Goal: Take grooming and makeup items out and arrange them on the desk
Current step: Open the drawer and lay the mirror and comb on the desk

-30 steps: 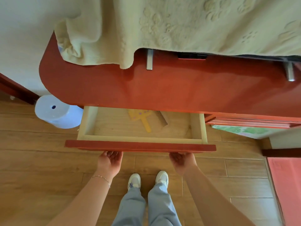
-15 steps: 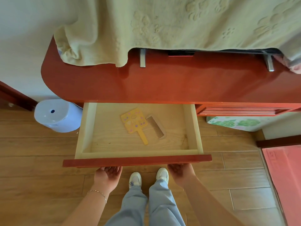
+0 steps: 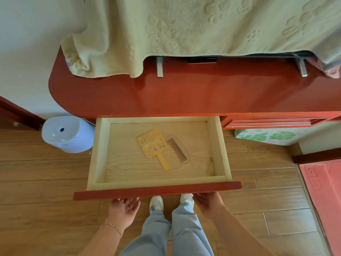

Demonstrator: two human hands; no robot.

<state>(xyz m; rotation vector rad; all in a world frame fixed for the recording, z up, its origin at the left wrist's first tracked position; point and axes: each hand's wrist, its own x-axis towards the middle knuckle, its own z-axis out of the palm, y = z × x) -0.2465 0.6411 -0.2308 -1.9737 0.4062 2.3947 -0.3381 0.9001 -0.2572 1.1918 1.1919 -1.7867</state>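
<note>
The wooden drawer (image 3: 156, 192) stands pulled far out from under the red desk (image 3: 184, 95). On its floor lie a yellow hand mirror (image 3: 152, 144) with cartoon prints, handle toward me, and a brown comb (image 3: 177, 150) just right of it, touching or nearly so. My left hand (image 3: 123, 209) is palm up just below the drawer's red front, fingers loosely curled with their tips at its lower edge. My right hand (image 3: 208, 204) reaches under the front at the right, fingers hooked beneath it and partly hidden.
A pale yellow cloth (image 3: 184, 24) drapes over the back of the desk, covering something on metal feet. A light blue plastic stool (image 3: 66, 133) stands left of the drawer. A floral box (image 3: 267, 137) and a pink mat (image 3: 323, 191) are at right.
The drawer has slid out toward me, pulled by both hands, so the mirror and comb are now in full view. My left hand's fingers have loosened at the front's edge.
</note>
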